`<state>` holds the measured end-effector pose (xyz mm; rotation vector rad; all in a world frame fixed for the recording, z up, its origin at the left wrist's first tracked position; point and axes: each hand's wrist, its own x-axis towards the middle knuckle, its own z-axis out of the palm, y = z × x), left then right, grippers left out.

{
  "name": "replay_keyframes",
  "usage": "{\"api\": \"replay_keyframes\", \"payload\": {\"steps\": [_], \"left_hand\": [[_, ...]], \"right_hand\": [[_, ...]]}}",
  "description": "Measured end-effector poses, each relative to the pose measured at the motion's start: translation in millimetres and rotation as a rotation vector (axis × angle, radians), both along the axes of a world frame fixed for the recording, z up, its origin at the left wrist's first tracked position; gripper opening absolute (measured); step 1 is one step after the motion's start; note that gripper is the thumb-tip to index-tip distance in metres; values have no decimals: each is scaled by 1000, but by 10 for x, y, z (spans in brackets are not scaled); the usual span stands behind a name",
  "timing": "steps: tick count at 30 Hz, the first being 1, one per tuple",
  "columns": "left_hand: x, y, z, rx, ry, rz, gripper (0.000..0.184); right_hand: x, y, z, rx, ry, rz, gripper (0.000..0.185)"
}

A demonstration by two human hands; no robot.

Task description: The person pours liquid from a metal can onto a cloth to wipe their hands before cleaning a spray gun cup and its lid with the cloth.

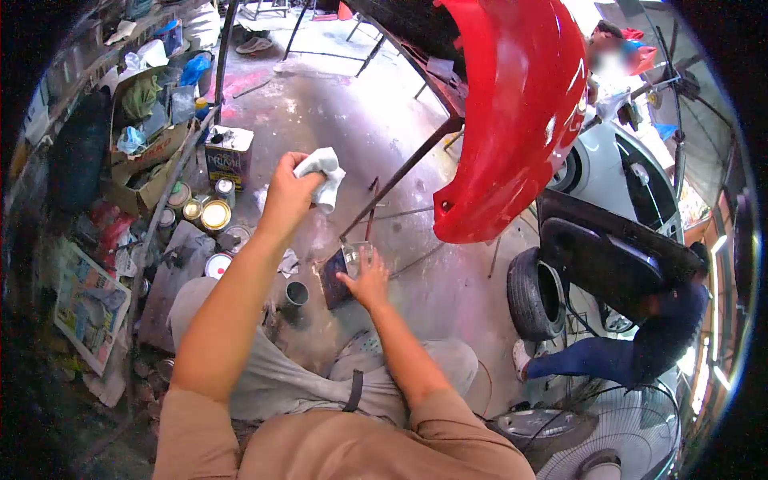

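Observation:
My left hand (pixel 291 190) is raised over the floor, its fingers closed on a crumpled white cloth (pixel 326 180), which could also be paper. Lower down, my right hand (pixel 370 280) is at the top of a dark rectangular tin (pixel 333 282), thumb on one side and fingers on the other. Part of the tin's top is hidden by that hand. Just left of the tin stands a small open dark can (pixel 297 294) on the floor. A glossy red bumper-like panel (pixel 520 120) hangs above and to the right of both hands.
Several paint cans, including an open one (pixel 215 214), and a printed tin (pixel 230 160) crowd the left. A metal stand (pixel 408 172) supports the panel's area. On the right are a tyre (pixel 528 300), a crouching person (pixel 640 344), a fan (pixel 616 436) and a silver car (pixel 608 172).

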<state>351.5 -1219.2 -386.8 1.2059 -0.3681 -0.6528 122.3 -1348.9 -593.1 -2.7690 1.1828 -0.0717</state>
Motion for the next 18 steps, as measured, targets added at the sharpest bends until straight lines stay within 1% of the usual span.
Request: {"api": "replay_keyframes", "payload": {"steps": [1, 3, 4, 6, 7, 10, 13, 14, 16, 17, 18], "left_hand": [[-17, -26, -1, 14, 21, -25, 39], [-22, -95, -73, 39, 64, -62, 44], [-8, -118, -113, -3, 129, -94, 45], [9, -142, -168, -88, 258, -161, 47], [22, -144, -195, -88, 288, -174, 46], [-15, -140, -325, -176, 265, -170, 45], [-18, -134, -527, -76, 177, -196, 36], [-30, -162, -651, -40, 176, -211, 34], [9, -235, -1003, 31, 173, -220, 30], [4, -294, -1218, 119, 182, -208, 29], [17, -302, -1378, 187, 73, -286, 30]], "right_hand": [[-15, 35, -76, 18, 18, -19, 99], [-94, 74, -194, -9, 109, -2, 100], [-110, 65, -253, -24, 156, 12, 101], [-88, 35, -346, -147, 151, -22, 101], [-74, 14, -387, -209, 146, -39, 101], [-52, -1, -304, 2, 108, -170, 98], [-85, -53, -324, 110, 42, -163, 97], [-112, -55, -319, 107, 58, -165, 96], [-93, -71, -292, 101, 91, -150, 93], [-117, -101, -274, 46, 122, -102, 93], [-141, -133, -218, 45, 118, -62, 92]]}}
